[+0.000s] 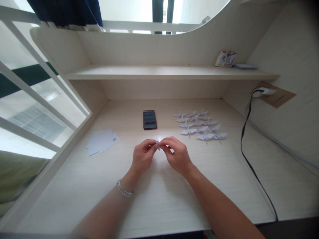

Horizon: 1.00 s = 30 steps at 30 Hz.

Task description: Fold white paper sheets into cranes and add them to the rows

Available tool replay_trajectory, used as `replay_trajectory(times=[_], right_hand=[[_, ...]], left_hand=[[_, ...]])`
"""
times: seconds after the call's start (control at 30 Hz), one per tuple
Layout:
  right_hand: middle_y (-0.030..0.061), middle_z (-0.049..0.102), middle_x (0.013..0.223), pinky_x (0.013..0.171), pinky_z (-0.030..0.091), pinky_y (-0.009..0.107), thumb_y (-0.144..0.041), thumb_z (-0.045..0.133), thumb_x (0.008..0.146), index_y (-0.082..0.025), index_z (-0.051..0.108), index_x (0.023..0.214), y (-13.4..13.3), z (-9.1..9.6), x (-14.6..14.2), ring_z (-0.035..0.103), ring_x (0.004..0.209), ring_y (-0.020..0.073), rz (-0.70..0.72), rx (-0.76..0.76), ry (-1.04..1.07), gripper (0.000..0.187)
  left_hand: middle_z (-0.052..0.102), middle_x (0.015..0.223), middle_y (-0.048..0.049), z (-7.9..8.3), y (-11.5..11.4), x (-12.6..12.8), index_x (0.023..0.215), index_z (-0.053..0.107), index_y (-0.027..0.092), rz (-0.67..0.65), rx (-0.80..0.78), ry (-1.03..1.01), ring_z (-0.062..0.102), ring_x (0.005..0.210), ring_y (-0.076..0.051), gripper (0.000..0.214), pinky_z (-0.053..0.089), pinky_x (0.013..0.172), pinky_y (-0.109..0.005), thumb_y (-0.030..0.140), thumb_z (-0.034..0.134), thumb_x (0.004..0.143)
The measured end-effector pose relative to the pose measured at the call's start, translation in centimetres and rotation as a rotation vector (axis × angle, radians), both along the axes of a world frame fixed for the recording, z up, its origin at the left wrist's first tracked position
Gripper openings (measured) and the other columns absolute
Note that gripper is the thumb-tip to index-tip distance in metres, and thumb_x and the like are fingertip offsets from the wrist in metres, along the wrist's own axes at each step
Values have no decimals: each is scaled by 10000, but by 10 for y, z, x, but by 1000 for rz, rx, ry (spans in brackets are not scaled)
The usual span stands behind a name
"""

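Note:
A small piece of folded white paper (159,146) is pinched between my two hands, low over the middle of the desk. My left hand (144,153), with a chain bracelet on its wrist, grips its left side with thumb and forefinger. On the other side, the thumb and forefinger of my right hand (176,155) are closed on the paper. Fingertips cover most of it, so its full shape is hidden. To the right stand several white paper cranes (196,124) in rows. White paper sheets (101,141) lie overlapping on the left.
A dark phone-like slab (150,119) lies beyond my hands. At right, a black cable (245,149) runs from a white plug (261,92) at the wall socket down to the desk's front edge. Above the desk's back, a shelf (149,71) carries a small patterned packet (225,59).

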State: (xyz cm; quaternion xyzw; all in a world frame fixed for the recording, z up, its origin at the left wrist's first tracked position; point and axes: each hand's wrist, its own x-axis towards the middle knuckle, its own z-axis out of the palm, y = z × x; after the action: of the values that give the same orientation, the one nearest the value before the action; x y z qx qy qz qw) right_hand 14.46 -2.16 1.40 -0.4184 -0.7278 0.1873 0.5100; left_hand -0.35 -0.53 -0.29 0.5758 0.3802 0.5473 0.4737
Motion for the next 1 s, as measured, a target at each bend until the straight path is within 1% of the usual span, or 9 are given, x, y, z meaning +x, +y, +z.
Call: replay_trajectory(times=[0.1, 0.17, 0.3, 0.43, 0.6, 0.73, 0.83, 1.0], right_hand=[[51, 606, 859, 736, 467, 302, -141, 487, 836, -203, 604, 869, 0, 0, -1, 563, 817, 165, -10, -10, -22, 137], [43, 606, 834, 702, 469, 288, -159, 491, 838, -201, 600, 860, -1, 1, -3, 561, 796, 160, -29, -29, -9, 118], [35, 599, 796, 594, 467, 245, -219, 524, 831, -193, 599, 842, -4, 4, -7, 562, 725, 142, -79, -99, 54, 81], [33, 606, 756, 571, 457, 245, -253, 555, 809, -187, 606, 790, -5, 7, -9, 560, 674, 139, -96, -183, 86, 85], [33, 623, 735, 543, 446, 237, -312, 575, 795, -171, 613, 792, -3, 6, -7, 555, 634, 129, -15, -345, 243, 146], [17, 599, 692, 504, 428, 226, -337, 607, 768, -166, 599, 776, 0, 3, -7, 534, 611, 121, 64, -453, 350, 171], [10, 585, 686, 498, 429, 224, -345, 618, 758, -166, 587, 771, 1, 2, -7, 526, 605, 117, 87, -469, 390, 182], [17, 595, 693, 499, 429, 223, -355, 608, 767, -168, 594, 771, -2, 4, -8, 529, 600, 117, 48, -398, 358, 188]], left_hand=[[642, 783, -48, 0, 0, 0, 822, 661, 148, 23, -3, 3, 576, 722, -145, 127, 471, 677, -265, 238, 650, 734], [643, 775, -44, 1, 0, 1, 822, 660, 150, 29, -11, -21, 574, 711, -140, 131, 468, 666, -258, 238, 658, 726], [642, 755, -34, 3, -1, 1, 817, 656, 156, 39, -13, -76, 569, 689, -129, 128, 462, 659, -252, 233, 670, 716], [639, 767, -38, 5, -2, 1, 816, 656, 154, 38, -5, -79, 569, 697, -135, 137, 464, 666, -260, 243, 674, 713], [634, 781, -40, 6, -1, -1, 811, 660, 157, 34, 13, -71, 561, 692, -130, 129, 462, 655, -255, 246, 670, 718], [629, 779, -41, 4, 0, -1, 811, 660, 155, 11, 29, -65, 557, 702, -131, 116, 460, 663, -258, 234, 664, 726], [631, 781, -41, 4, 0, -1, 814, 657, 153, -1, 21, -70, 557, 700, -129, 111, 459, 666, -257, 225, 660, 730], [643, 799, -48, 4, -1, -1, 834, 656, 146, -16, -22, -99, 573, 704, -133, 139, 472, 671, -264, 217, 673, 716]])
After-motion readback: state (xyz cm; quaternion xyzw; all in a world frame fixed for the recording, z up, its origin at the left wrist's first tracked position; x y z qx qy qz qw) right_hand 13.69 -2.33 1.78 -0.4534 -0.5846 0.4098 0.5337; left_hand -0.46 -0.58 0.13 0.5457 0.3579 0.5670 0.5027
